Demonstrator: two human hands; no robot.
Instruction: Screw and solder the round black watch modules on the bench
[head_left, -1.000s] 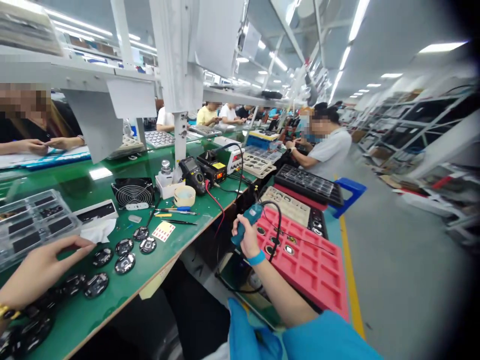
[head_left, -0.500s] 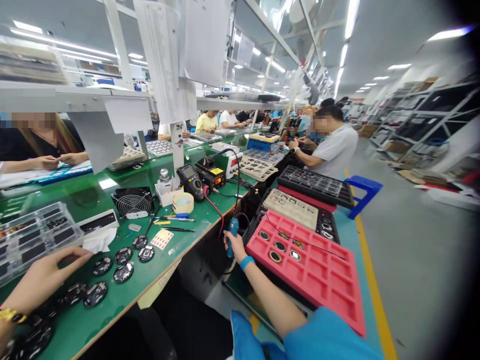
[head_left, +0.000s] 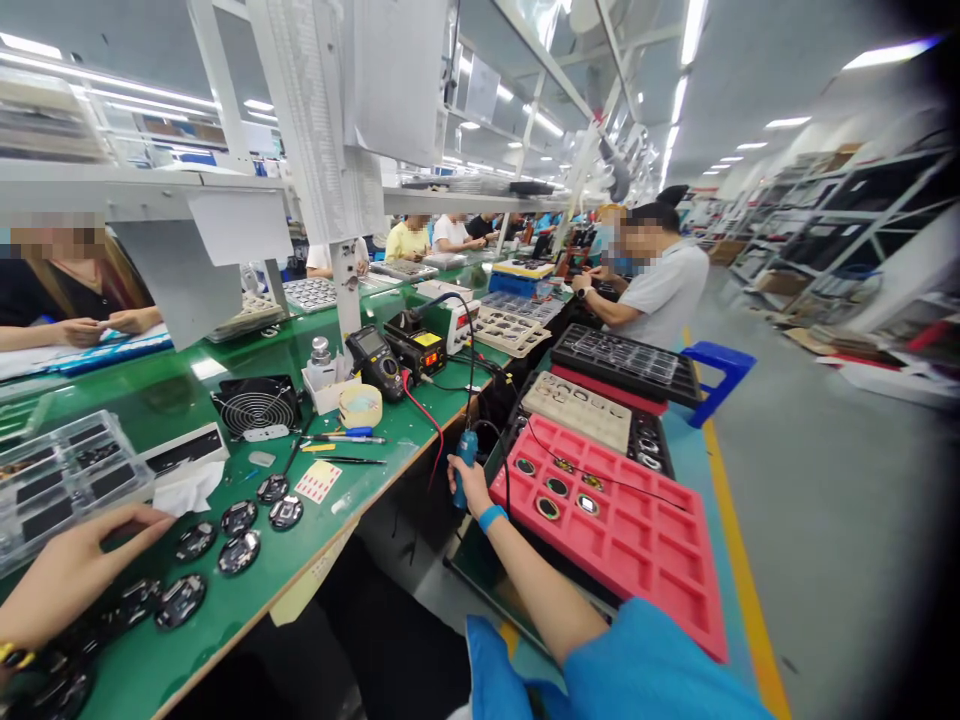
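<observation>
My right hand (head_left: 471,482) is wrapped round a blue cylindrical tool (head_left: 465,455) with a black cable, beyond the bench's front edge and left of the red tray (head_left: 607,520). My left hand (head_left: 90,560) hovers over the green bench at the left, its thumb and fingertips near a crumpled white tissue (head_left: 189,486); whether they pinch anything is too small to tell. Several round black circuit boards (head_left: 239,551) lie to its right and below it. Round parts sit in some pockets of the red tray.
A clear compartment box (head_left: 67,480), a fan (head_left: 259,407), a tape roll (head_left: 360,405), a multimeter (head_left: 376,362) and a red-display station (head_left: 420,345) stand on the bench. Black trays (head_left: 626,362) and a blue stool (head_left: 716,378) are at right. A person (head_left: 652,270) sits beyond.
The view has shifted slightly, moving the bench items a little left in the picture. My right hand still holds the blue tool, and my left hand remains near the tissue.
</observation>
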